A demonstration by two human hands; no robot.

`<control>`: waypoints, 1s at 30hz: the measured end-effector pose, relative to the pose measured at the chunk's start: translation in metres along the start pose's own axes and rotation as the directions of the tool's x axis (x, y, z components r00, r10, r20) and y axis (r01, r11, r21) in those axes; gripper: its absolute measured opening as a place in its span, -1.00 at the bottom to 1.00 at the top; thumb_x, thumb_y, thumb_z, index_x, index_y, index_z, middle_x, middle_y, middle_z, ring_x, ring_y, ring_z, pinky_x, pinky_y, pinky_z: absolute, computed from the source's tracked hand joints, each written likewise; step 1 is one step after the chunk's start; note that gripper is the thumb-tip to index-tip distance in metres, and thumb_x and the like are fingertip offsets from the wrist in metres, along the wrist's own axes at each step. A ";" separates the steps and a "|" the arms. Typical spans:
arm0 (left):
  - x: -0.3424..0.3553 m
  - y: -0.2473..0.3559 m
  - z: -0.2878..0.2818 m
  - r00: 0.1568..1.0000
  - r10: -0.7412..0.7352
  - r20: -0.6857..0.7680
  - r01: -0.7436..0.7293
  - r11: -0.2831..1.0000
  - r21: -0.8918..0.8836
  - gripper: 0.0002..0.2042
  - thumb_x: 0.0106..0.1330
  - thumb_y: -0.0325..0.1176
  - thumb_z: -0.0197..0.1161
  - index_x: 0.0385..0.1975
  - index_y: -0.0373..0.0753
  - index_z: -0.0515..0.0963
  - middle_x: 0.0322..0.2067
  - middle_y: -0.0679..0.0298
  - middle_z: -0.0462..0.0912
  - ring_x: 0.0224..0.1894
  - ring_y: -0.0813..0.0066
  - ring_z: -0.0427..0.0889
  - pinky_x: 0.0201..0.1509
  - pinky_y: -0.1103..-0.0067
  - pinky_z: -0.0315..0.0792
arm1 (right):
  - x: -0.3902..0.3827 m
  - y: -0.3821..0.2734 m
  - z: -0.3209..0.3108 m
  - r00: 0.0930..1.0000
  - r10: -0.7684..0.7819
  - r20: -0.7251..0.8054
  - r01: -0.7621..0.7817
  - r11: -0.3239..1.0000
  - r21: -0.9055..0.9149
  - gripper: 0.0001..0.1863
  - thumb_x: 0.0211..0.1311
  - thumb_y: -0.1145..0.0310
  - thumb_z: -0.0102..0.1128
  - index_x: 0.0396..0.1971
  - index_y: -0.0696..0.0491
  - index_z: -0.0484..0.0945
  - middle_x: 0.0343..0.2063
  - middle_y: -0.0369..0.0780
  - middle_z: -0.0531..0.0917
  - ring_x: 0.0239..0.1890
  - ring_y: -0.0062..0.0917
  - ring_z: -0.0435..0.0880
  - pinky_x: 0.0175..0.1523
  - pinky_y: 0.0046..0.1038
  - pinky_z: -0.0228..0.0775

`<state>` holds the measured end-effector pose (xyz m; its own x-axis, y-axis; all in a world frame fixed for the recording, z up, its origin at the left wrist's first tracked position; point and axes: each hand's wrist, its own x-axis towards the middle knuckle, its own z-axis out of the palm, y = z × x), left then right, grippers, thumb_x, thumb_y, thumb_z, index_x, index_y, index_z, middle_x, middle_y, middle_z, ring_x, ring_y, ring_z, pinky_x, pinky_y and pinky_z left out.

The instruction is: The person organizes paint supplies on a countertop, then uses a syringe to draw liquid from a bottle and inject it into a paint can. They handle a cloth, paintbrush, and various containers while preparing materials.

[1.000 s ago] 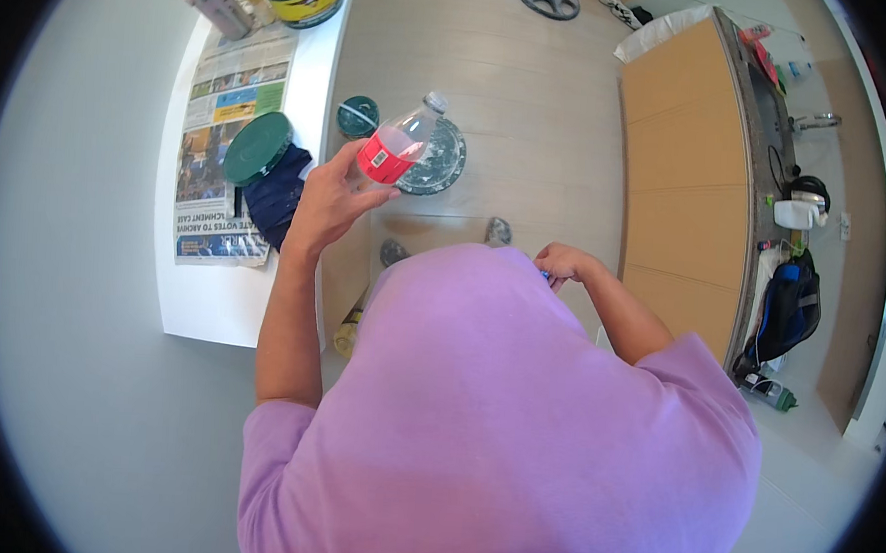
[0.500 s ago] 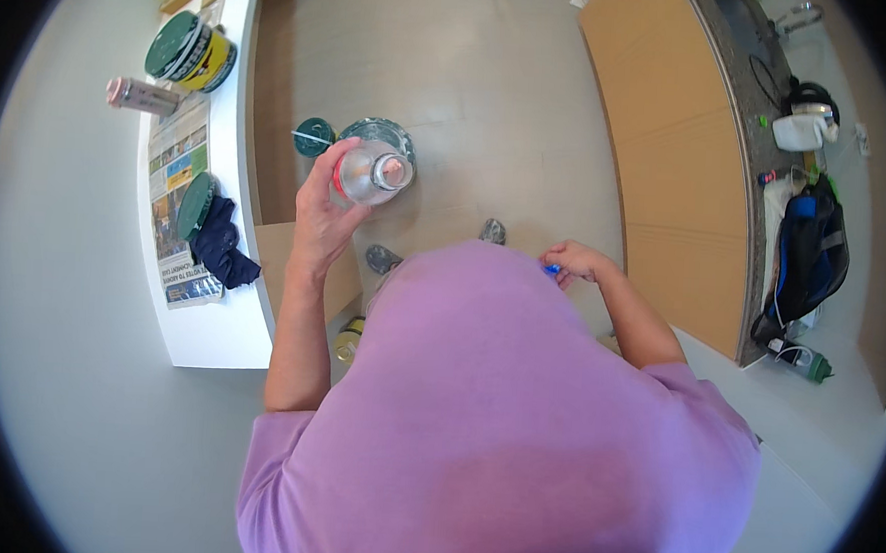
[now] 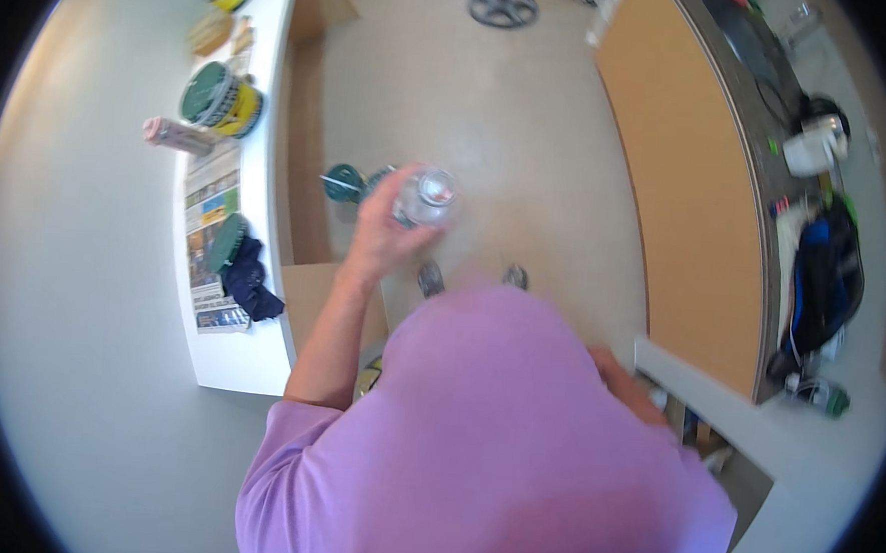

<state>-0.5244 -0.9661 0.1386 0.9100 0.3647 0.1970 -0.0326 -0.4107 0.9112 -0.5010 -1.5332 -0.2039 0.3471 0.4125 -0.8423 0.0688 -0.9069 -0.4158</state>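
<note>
Head view, wide fisheye, some blur. Left hand [image 3: 388,226] near centre frame, gripping a clear bottle [image 3: 433,198]; fingers curled round its side, thumb on the near side. Bottle neck points up toward the camera. Right forearm [image 3: 633,390] at right of centre, lower half; right hand hidden behind the purple shirt [image 3: 495,429], so cannot tell how its fingers stand.

Just left of the bottle, a round green container [image 3: 344,183], pale stick across its top. Two dark shoes [image 3: 430,278] below the bottle, on the floor [image 3: 531,121].

Left of frame: white surface [image 3: 243,363], newspaper [image 3: 206,207] on it. On the newspaper, a green lid [image 3: 227,242] and dark blue cloth [image 3: 249,280], touching. Farther up: pinkish can [image 3: 178,135], then a yellow-and-green tub [image 3: 235,110].

Right of frame: tan panel [image 3: 702,210] below a grey surface [image 3: 775,172]; a white container [image 3: 808,153] and, lower, a black-and-blue bag [image 3: 823,281]. Upper middle: black wheel-shaped base [image 3: 502,9].
</note>
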 end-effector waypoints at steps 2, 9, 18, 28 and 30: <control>-0.008 0.005 -0.007 0.999 -0.046 -0.022 0.048 0.996 0.076 -0.35 0.07 -0.43 0.66 0.20 -0.26 0.52 0.04 0.30 0.65 0.14 0.49 0.61 0.25 0.46 0.50 | -0.007 -0.020 0.009 0.995 -0.012 -0.101 0.025 0.991 0.129 -0.71 0.39 0.25 0.07 -0.32 0.13 0.70 -0.44 -0.08 0.71 -0.46 -0.41 0.70 -0.36 -0.28 0.57; -0.027 -0.022 -0.053 0.988 -0.124 -0.095 0.131 0.989 0.069 -0.38 0.09 -0.33 0.65 0.16 -0.29 0.52 0.04 0.22 0.67 0.10 0.41 0.64 0.24 0.44 0.49 | 0.002 -0.138 -0.028 0.968 0.210 -0.138 -0.109 0.845 0.523 -0.66 0.43 0.16 0.10 -0.17 0.16 0.64 -0.44 -0.08 0.71 -0.47 -0.33 0.72 -0.38 -0.22 0.61; -0.055 -0.076 -0.129 0.947 -0.285 -0.148 0.286 0.958 -0.011 -0.37 0.12 -0.30 0.61 0.20 -0.27 0.50 0.10 0.16 0.67 0.14 0.35 0.65 0.26 0.42 0.48 | 0.052 -0.241 -0.066 0.953 0.278 -0.117 -0.116 0.694 0.710 -0.64 0.49 0.11 0.09 -0.03 0.12 0.48 -0.41 0.00 0.73 -0.52 -0.27 0.75 -0.45 -0.23 0.68; -0.003 -0.153 -0.133 0.972 -0.183 -0.149 0.181 0.983 -0.025 -0.34 0.16 -0.52 0.51 0.31 -0.33 0.42 0.14 0.11 0.60 0.18 0.30 0.60 0.31 0.39 0.46 | 0.096 -0.253 -0.059 0.960 0.268 -0.082 -0.222 0.905 0.362 -0.56 0.35 0.14 0.06 -0.12 0.24 0.69 -0.27 -0.02 0.79 -0.42 -0.23 0.82 -0.29 -0.23 0.73; 0.023 -0.155 -0.116 0.967 -0.230 -0.106 0.208 0.961 -0.182 -0.34 0.19 -0.51 0.51 0.33 -0.33 0.42 0.15 0.13 0.59 0.16 0.34 0.59 0.32 0.41 0.43 | 0.096 -0.241 -0.057 0.929 0.367 -0.051 -0.296 0.818 0.492 -0.58 0.35 0.19 0.06 -0.10 0.24 0.68 -0.28 -0.02 0.79 -0.44 -0.24 0.81 -0.32 -0.23 0.74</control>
<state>-0.5464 -0.7969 0.0441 0.8439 0.5361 0.0197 0.0826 -0.1663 0.9826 -0.4307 -1.2803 -0.1651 0.3950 0.0463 -0.9175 -0.5070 -0.8219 -0.2597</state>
